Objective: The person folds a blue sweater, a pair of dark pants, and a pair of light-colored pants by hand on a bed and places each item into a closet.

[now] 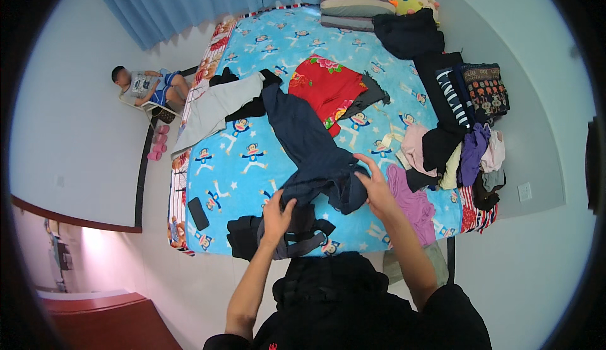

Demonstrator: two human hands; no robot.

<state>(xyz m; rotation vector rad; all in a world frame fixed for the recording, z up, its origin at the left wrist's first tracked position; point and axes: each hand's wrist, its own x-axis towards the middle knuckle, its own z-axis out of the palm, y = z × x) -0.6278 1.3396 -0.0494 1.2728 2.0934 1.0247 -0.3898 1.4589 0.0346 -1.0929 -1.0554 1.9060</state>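
Trousers, dark blue by my view from this end of the link, lie stretched across the patterned blue bedspread, with what I take for the waist toward the near edge and the leg part running away between the pale grey garment and the red cloth. I have the left hand closed on the near left corner, thumb against fingers with fabric pinched between them, just above a heap of black clothes. The right hand grips the opposite side more loosely, index finger reaching out along the cloth and thumb tucked at its edge. Between them the material sags in crumpled folds.

I judge the step in hand to be spreading and straightening this piece. To my mind the next move calls for drawing the hands a little apart to level the edge, then lining up the sides. I would lift the left side slightly, so the black clothes are not dragged along.
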